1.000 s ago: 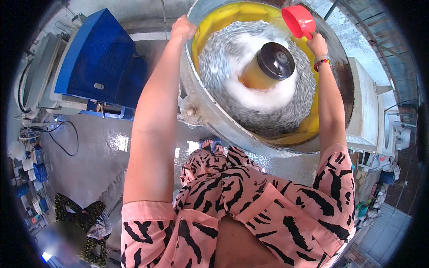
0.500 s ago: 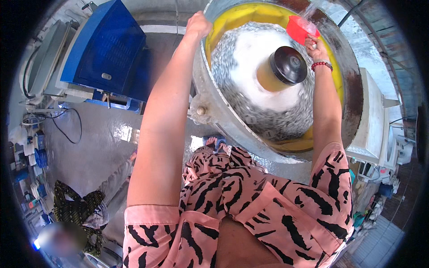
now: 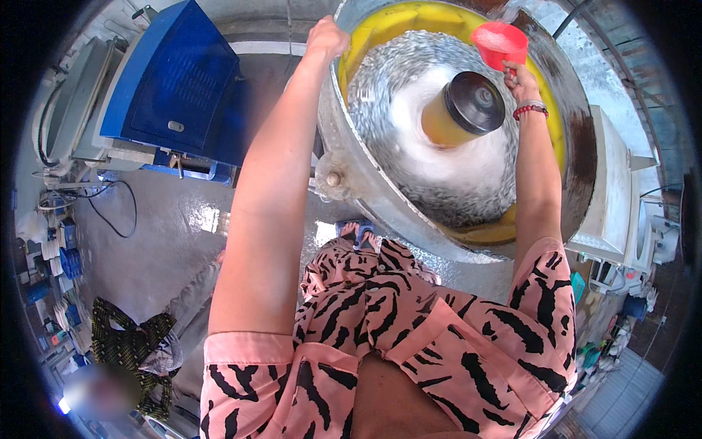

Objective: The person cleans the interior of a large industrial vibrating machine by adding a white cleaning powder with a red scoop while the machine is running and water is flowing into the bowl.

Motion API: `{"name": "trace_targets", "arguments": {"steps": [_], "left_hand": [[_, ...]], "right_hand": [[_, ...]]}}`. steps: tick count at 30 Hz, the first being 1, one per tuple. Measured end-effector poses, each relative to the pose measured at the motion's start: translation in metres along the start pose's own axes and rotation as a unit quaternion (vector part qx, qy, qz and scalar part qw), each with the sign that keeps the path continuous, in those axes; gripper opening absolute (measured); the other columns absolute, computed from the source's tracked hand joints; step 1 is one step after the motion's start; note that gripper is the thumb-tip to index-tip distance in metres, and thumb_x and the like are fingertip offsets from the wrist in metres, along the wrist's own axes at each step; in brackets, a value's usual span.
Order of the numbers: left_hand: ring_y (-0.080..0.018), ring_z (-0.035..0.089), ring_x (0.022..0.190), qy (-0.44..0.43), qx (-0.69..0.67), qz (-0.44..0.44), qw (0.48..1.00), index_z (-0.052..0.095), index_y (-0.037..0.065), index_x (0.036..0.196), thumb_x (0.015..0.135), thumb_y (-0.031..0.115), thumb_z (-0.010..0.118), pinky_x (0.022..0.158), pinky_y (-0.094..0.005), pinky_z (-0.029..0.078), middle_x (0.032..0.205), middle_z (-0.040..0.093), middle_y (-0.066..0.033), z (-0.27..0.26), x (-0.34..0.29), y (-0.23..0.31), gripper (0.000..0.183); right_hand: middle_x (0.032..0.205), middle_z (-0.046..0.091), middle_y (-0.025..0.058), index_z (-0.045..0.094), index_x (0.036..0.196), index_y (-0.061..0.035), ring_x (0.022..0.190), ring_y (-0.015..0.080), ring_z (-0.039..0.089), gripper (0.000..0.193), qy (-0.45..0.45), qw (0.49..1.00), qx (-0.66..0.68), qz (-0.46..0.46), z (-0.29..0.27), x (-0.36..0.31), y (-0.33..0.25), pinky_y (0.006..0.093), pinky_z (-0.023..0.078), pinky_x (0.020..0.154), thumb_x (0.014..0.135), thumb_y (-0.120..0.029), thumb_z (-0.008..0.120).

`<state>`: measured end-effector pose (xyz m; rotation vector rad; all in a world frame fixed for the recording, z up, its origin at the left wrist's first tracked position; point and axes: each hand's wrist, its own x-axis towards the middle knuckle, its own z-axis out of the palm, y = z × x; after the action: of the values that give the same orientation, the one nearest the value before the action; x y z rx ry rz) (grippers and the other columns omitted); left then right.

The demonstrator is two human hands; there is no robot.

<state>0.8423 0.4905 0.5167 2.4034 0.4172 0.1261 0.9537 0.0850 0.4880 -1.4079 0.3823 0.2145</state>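
Observation:
My right hand grips the handle of a red plastic dipper, its fingers closed. The dipper is above the far right part of a large round tub with a yellow lining. Whitish, watery contents show in the dipper. Inside the tub, small grey pieces and white foam blur around a yellow centre post with a black cap. My left hand is closed on the tub's far left rim; its fingertips are hidden.
A blue cabinet stands left of the tub. A black cable lies on the wet grey floor. At lower left is another person in patterned dark clothing. Pale machinery stands at the right.
The dipper has shifted slightly right and turned, showing more of its side. My right hand has moved a little right and nearer me. The foam pattern has changed; my left hand stays put.

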Motion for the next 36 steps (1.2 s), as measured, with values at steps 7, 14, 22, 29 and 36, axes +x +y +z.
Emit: {"name": "trace_targets", "arguments": {"steps": [7,14,22,29,36], "left_hand": [[-0.0316,0.049,0.107,-0.001,0.028,-0.006,1.0,0.05,0.0,0.109,0.066,0.01,0.052,0.087,-0.0366,0.041,0.111,0.054,-0.0193,0.0,0.003,-0.005,0.044],[-0.0319,0.049,0.107,-0.012,0.025,0.01,1.0,0.05,-0.001,0.109,0.069,0.013,0.05,0.088,-0.0369,0.041,0.111,0.053,-0.0193,0.001,0.004,-0.001,0.043],[-0.0325,0.049,0.107,0.007,-0.001,-0.016,1.0,0.049,-0.001,0.11,0.069,0.009,0.048,0.088,-0.0369,0.041,0.11,0.053,-0.0201,0.001,-0.003,0.002,0.043],[-0.0334,0.049,0.106,0.011,-0.012,-0.013,1.0,0.049,0.0,0.11,0.067,0.007,0.048,0.087,-0.0376,0.041,0.11,0.053,-0.0214,-0.004,-0.009,0.0,0.044],[-0.0329,0.049,0.106,-0.01,-0.031,-0.021,0.999,0.049,0.001,0.109,0.067,0.008,0.048,0.087,-0.0378,0.041,0.11,0.053,-0.0204,-0.007,-0.017,0.007,0.043]], "right_hand": [[0.093,0.06,0.0186,0.057,0.108,-0.0229,0.088,0.0342,0.058,0.037,0.209,0.661,-0.674,-0.255,-0.007,-0.064,-0.021,0.0416,0.046,0.076,0.072,-0.024,0.054],[0.082,0.062,0.0137,0.06,0.089,-0.0066,0.062,0.0249,0.058,0.02,0.207,0.774,-0.552,-0.233,-0.037,-0.043,-0.053,0.0358,0.046,0.053,0.07,-0.014,0.057],[0.057,0.044,0.0002,0.043,0.08,-0.0082,0.037,0.0044,0.033,0.015,-0.076,0.994,0.054,0.059,-0.012,-0.021,-0.046,0.0176,0.021,0.03,0.078,-0.006,0.058],[0.058,0.043,0.0012,0.045,0.079,-0.0059,0.039,0.0067,0.036,0.009,-0.115,0.968,0.199,0.103,0.009,-0.007,-0.027,0.019,0.021,0.032,0.078,-0.003,0.053],[0.058,0.042,0.002,0.045,0.08,-0.0055,0.039,0.0073,0.036,0.006,-0.093,0.952,0.275,0.101,0.007,-0.001,-0.027,0.0198,0.022,0.032,0.08,-0.005,0.051]]}}
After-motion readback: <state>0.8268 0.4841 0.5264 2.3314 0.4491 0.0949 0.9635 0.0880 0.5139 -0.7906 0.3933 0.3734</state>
